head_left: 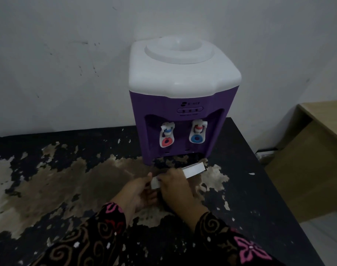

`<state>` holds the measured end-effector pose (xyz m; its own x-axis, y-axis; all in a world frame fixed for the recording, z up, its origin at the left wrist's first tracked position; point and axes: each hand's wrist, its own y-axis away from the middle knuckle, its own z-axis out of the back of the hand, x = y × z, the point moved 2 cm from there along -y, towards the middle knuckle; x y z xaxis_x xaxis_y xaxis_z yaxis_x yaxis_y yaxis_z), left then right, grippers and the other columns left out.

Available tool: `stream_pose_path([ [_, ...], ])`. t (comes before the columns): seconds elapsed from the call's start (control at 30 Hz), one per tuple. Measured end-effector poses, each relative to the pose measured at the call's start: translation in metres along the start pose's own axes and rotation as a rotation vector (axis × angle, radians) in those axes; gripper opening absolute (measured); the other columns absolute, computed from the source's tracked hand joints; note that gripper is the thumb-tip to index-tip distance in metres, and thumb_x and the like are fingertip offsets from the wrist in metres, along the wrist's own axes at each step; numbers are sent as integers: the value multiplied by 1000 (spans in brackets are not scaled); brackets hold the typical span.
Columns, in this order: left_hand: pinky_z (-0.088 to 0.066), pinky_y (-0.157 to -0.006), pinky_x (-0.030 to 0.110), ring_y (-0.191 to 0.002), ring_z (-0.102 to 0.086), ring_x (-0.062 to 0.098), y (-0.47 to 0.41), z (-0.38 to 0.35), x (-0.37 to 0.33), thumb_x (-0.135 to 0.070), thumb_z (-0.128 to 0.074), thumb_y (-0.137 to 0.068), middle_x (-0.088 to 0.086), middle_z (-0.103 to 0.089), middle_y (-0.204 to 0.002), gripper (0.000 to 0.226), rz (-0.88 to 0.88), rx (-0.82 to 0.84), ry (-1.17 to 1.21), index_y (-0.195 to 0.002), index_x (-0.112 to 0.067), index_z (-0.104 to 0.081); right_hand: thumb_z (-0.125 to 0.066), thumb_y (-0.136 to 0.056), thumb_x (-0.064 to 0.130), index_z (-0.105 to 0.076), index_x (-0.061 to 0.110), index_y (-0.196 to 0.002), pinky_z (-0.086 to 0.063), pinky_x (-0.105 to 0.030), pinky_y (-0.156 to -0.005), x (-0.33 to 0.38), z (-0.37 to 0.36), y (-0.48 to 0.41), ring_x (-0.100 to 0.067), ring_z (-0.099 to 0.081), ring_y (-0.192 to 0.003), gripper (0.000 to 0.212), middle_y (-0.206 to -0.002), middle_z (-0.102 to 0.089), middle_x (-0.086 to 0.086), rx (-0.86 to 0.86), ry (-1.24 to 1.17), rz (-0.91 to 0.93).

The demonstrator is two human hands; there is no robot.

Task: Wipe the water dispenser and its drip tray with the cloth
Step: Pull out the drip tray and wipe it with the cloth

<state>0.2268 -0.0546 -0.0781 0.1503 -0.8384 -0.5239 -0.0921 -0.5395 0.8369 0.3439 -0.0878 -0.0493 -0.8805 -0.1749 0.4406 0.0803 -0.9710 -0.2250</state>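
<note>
A purple water dispenser (181,110) with a white top stands at the back of the table against the wall. It has two white taps, one with a red ring and one with a blue ring. Its white drip tray (194,169) is out of the dispenser, tilted in front of the base. My left hand (139,191) grips the tray's near left end. My right hand (177,187) lies over the tray's middle and holds it too. No cloth is in sight; the part of the tray under my hands is hidden.
The black table top (48,179) has large worn, peeled patches. Its right edge drops off beside a light wooden desk (321,120). A white wall with dark marks stands right behind the dispenser.
</note>
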Motion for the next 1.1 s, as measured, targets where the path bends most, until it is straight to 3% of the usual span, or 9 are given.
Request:
stream_pose_path([
  [0.07,-51,-62,39,-66,-59,27,2,-3,2,-30,-56,-91,14,-62,-74,25,11,0,37,-85,-6,-61,-44,-82,18,-70,11,-69,-47,-26,-59,8,-8,3,-28,-58,-63,30,-66,-61,-11,14,-4,116],
  [0.17,-49,-61,38,-67,-55,25,3,-2,2,-33,-53,-92,14,-59,-78,26,25,-18,-2,-91,-8,-60,-49,-84,12,-72,10,-87,-46,-34,-73,-12,-5,-2,-30,-57,-79,24,-83,-64,-14,87,23,100],
  [0.3,-48,-76,42,-74,-51,26,1,2,1,-29,-51,-93,14,-51,-86,30,44,-53,-6,-116,-10,-54,-57,-86,4,-72,6,-95,-43,-26,-84,-70,13,-8,-28,-60,-91,18,-96,-68,-17,-119,-159,-317],
  [0.4,-47,-78,42,-72,-49,25,1,1,3,-31,-51,-93,13,-48,-82,39,52,-40,-30,-124,-6,-51,-53,-88,2,-69,3,-106,-37,-17,-85,-111,20,-12,-28,-61,-101,24,-112,-68,-17,-100,-236,-540],
  [0.5,-48,-79,42,-70,-50,25,1,1,3,-29,-52,-93,14,-48,-81,39,24,-31,-74,-125,-6,-50,-49,-90,3,-65,6,-114,-36,-19,-84,-130,20,-12,-29,-59,-107,29,-120,-65,-16,-44,-214,-655],
  [0.7,-48,-80,41,-75,-52,26,4,3,-3,-25,-48,-95,13,-49,-87,35,-108,-60,-219,-124,-5,-47,-55,-86,-1,-69,0,-103,-44,-30,-82,-117,13,-7,-33,-62,-92,22,-101,-68,-25,-115,-100,-437],
  [0.83,-52,-77,37,-79,-57,23,5,2,-6,-23,-44,-97,11,-54,-100,34,-269,-74,-431,-128,-11,-52,-51,-90,8,-67,8,-111,-40,-24,-73,-131,19,-6,-31,-61,-96,26,-109,-67,-19,-19,-128,-624],
  [0.9,-53,-78,35,-80,-58,21,5,2,-6,-21,-44,-97,12,-55,-106,34,-364,-87,-520,-128,-12,-53,-50,-90,7,-68,7,-109,-42,-26,-82,-126,20,-12,-30,-61,-99,26,-110,-68,-18,-16,-100,-602],
  [1.1,-47,-86,31,-97,-58,20,12,2,-13,-16,-45,-96,8,-64,-110,30,-636,-36,-749,-122,-13,-60,-53,-81,3,-72,6,-90,-41,-31,-85,-68,12,-28,-30,-62,-90,21,-94,-72,-15,57,40,-152],
])
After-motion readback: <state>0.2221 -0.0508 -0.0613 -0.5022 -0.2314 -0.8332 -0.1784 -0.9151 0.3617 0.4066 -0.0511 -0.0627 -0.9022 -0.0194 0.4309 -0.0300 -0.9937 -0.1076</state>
